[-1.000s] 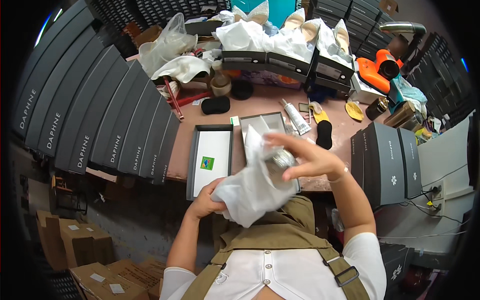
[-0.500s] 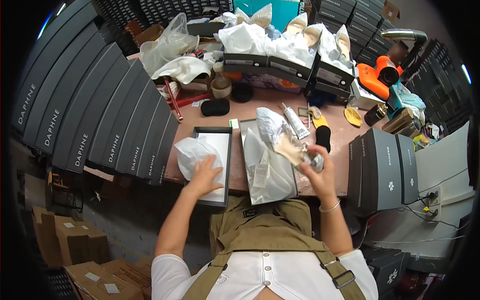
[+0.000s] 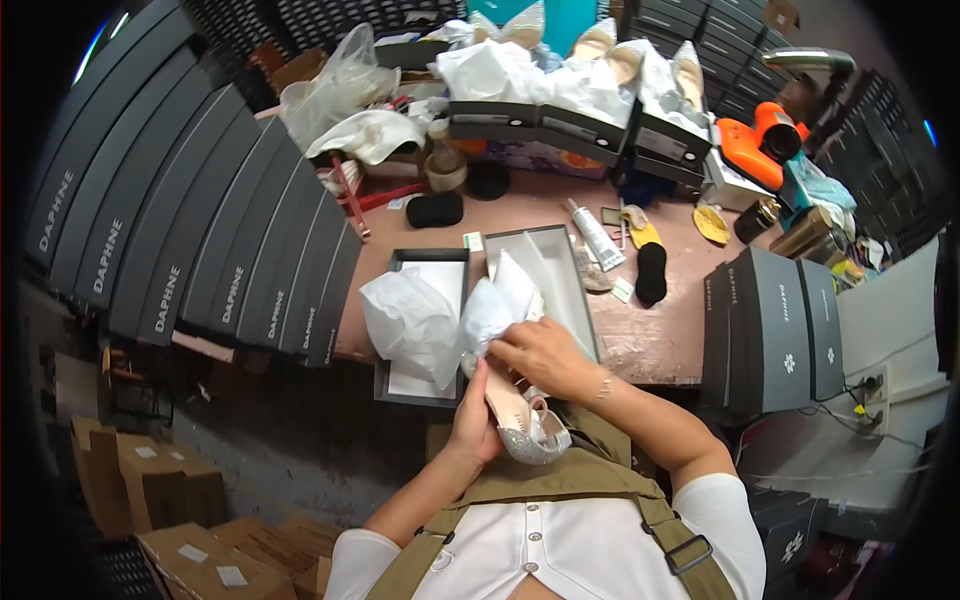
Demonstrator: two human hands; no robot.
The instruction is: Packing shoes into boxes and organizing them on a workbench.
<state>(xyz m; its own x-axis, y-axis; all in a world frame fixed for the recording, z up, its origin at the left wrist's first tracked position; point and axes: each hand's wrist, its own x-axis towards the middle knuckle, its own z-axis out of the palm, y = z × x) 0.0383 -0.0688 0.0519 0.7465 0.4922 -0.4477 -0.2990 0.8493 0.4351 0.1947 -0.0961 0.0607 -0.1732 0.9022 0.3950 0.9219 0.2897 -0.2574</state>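
Close to my body, my left hand point(image 3: 474, 425) is closed around the side of a silver glitter shoe point(image 3: 536, 443) with a pale insole. Its heel end points toward me and its toe end away. White tissue paper point(image 3: 487, 315) bulges at the toe end, and my right hand point(image 3: 545, 358) has its fingers bent against it, the fingertips partly hidden. Beyond my hands stands an open shoe box point(image 3: 578, 285) with white paper inside. To its left is another open dark box part point(image 3: 462, 268) with a crumpled white sheet point(image 3: 408, 322) lying over it.
Stacked dark shoe boxes point(image 3: 215, 220) rise at the left, and more boxes point(image 3: 770, 330) stand at the right. Filled boxes with shoes point(image 3: 590, 125) line the back. A white tube point(image 3: 597, 238), a black oval pad point(image 3: 651, 274) and an orange tool point(image 3: 750, 155) lie on the right side.
My left hand has left the tissue sheet and taken hold of the shoe, now nearer my body. My right hand has moved left to the toe end. The shoe is out from over the right box.
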